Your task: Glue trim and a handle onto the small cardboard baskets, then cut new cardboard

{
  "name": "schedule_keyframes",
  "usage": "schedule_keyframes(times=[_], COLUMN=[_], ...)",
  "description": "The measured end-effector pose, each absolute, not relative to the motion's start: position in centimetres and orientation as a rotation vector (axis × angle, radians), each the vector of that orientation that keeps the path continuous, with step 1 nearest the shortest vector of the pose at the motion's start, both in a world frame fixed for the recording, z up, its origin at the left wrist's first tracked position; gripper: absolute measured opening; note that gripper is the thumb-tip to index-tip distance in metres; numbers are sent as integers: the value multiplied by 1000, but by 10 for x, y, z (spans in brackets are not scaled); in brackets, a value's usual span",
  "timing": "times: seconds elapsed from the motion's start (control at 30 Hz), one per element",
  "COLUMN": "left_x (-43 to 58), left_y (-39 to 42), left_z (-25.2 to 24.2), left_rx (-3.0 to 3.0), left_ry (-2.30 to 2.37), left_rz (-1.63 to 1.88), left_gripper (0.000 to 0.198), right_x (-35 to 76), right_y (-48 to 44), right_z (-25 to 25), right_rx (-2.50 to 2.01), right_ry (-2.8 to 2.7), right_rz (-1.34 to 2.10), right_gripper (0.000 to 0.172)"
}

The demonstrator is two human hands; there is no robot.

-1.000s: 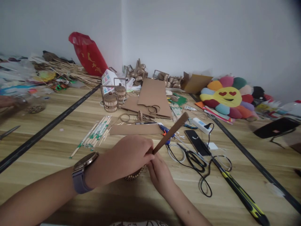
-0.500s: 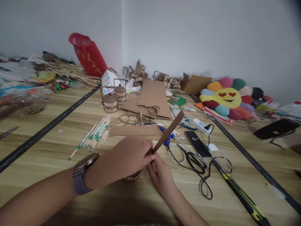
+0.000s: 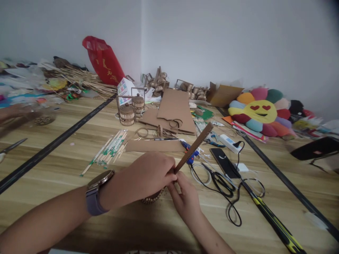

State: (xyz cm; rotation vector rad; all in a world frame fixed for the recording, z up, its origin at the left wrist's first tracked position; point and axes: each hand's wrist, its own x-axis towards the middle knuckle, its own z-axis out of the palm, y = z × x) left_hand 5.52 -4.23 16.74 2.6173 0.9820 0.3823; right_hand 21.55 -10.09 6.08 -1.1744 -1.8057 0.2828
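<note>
My left hand (image 3: 144,176), with a purple-strapped watch on its wrist, is closed over a small round ribbed cardboard piece (image 3: 153,198) that rests on the wooden table (image 3: 79,155). A long brown cardboard strip (image 3: 194,147) slants up and to the right from between both hands. My right hand (image 3: 185,197) sits just below the left, fingers pinched on the strip's lower end. Most of the round piece is hidden under my left hand.
Black scissors (image 3: 221,180), a phone (image 3: 226,163), a white power strip (image 3: 230,143) with black cord, and a yellow-black tool (image 3: 275,225) lie right. Bagged wooden sticks (image 3: 109,150), cardboard sheets (image 3: 172,109) and small cardboard barrels (image 3: 127,114) lie beyond. A flower pillow (image 3: 261,111) is far right.
Both hands keep their grip on the strip; its free end shifted slightly. The view has shifted a little, so everything sits slightly further right.
</note>
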Motion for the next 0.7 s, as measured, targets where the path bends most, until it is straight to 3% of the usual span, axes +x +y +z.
schedule_keyframes(times=[0.3,0.4,0.5,0.7], left_x=[53,41,16,-26], left_y=[-44,-43,-41,-51], left_z=[166,185,194,147], left_rx=[2630,2614,2451,1915], left_ry=[879,904,1094,1270], left_rz=[457,691,1020,944], left_gripper=[16,15,30,37], right_x=[215,216,217,218], right_y=[-102,-101,-101,-101], right_z=[59,58,58,58], right_rx=[-1112,-1136,-1175,-1171], right_ry=[-1787,-1808,-1825,-1832], right_rz=[222,206,206,183], right_gripper=[14,15,18,21])
